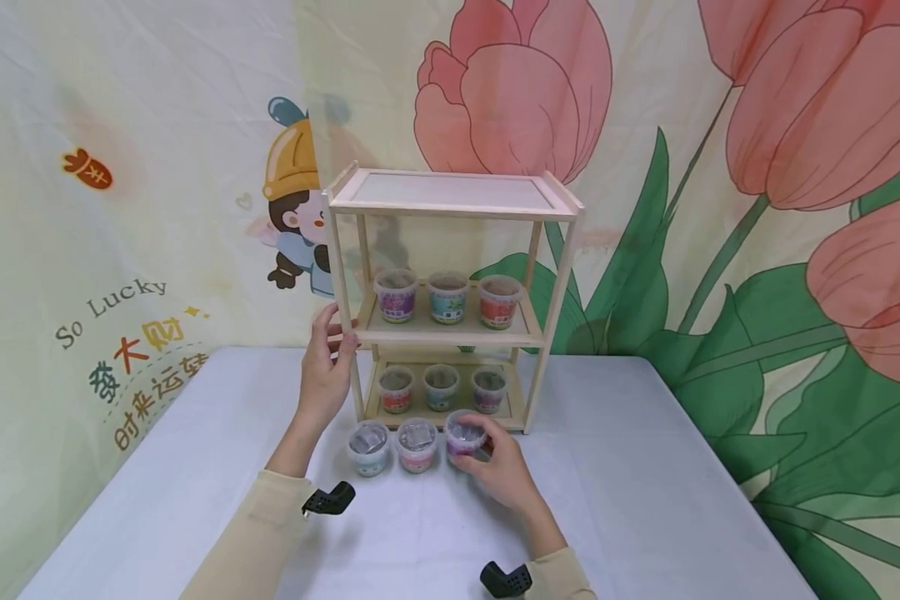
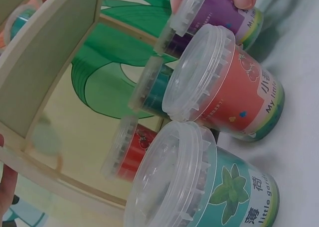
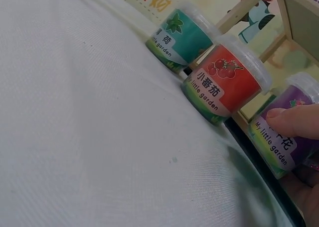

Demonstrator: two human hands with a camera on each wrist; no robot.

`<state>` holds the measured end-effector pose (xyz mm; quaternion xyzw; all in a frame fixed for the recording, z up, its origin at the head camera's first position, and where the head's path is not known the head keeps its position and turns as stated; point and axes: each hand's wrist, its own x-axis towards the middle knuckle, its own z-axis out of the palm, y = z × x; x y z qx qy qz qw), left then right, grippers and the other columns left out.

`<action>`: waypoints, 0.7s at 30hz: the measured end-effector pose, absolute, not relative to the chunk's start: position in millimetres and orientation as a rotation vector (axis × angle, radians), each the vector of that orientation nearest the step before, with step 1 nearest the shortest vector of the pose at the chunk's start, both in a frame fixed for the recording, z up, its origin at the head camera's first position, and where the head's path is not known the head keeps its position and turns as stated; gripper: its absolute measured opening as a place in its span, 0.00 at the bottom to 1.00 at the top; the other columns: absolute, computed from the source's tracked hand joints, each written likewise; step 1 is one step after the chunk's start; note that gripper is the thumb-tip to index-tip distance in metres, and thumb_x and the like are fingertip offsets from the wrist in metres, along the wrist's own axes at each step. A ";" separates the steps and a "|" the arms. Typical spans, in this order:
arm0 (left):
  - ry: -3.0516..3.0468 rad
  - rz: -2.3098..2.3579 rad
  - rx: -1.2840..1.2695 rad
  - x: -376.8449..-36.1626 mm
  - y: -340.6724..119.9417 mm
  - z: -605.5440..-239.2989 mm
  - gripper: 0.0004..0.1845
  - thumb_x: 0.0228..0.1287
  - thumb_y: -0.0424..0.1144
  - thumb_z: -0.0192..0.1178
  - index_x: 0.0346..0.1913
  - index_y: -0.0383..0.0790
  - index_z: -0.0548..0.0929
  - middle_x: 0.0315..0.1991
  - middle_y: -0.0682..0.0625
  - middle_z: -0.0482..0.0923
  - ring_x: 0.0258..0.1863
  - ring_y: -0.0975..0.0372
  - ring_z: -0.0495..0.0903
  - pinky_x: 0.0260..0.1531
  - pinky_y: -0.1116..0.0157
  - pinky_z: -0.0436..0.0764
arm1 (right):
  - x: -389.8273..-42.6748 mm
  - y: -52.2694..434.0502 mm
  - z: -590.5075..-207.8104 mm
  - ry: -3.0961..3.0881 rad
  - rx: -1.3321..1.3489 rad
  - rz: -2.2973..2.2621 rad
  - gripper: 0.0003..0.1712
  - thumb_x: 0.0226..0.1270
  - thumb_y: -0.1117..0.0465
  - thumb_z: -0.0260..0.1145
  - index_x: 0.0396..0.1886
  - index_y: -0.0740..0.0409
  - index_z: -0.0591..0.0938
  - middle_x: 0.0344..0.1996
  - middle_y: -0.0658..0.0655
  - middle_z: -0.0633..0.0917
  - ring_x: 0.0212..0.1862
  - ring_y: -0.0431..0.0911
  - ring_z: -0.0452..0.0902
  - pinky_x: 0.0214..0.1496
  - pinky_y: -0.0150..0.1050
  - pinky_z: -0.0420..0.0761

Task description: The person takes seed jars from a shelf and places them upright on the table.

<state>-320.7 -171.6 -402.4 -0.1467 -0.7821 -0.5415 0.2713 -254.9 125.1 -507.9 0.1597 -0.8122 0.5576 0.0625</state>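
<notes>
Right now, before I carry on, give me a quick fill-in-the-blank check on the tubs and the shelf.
1. The right hand grips the ____ tub on the table.
2. The left hand holds the wooden shelf by its front ____ post.
3. The top tier of the shelf holds ____ tubs.
4. Between the purple tub and the teal tub stands the ____ tub.

Missing words: purple; left; no; red

top shelf (image 1: 450, 192) bare, open from above | middle shelf (image 1: 450, 332) and bottom shelf (image 1: 450, 408) each blocked by three tubs | row of three tubs (image 1: 417, 445) on table (image 1: 645, 500) just before rack | table bare on both sides and near edge
</notes>
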 end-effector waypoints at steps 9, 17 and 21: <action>-2.109 -1.465 -0.380 -319.9 -171.4 -402.0 0.29 0.86 0.44 0.51 0.83 0.57 0.58 0.64 0.42 0.79 0.54 0.49 0.83 0.52 0.55 0.79 | -256.9 124.0 -514.1 -2.464 0.485 1.664 0.34 0.63 0.69 0.79 0.67 0.43 0.81 0.67 0.54 0.81 0.70 0.53 0.77 0.70 0.51 0.77; -2.096 -1.481 -0.383 -319.3 -171.2 -401.0 0.30 0.86 0.43 0.52 0.83 0.57 0.58 0.64 0.42 0.80 0.53 0.48 0.83 0.51 0.54 0.78 | -256.7 123.8 -516.5 -2.471 0.461 1.671 0.34 0.63 0.70 0.79 0.66 0.43 0.81 0.67 0.54 0.81 0.70 0.52 0.77 0.69 0.50 0.77; -2.092 -1.483 -0.391 -318.3 -170.0 -400.5 0.31 0.86 0.42 0.52 0.84 0.55 0.57 0.64 0.40 0.80 0.53 0.47 0.83 0.50 0.53 0.77 | -256.7 124.2 -518.7 -2.468 0.466 1.648 0.34 0.62 0.71 0.79 0.65 0.44 0.82 0.66 0.54 0.82 0.69 0.53 0.77 0.68 0.50 0.78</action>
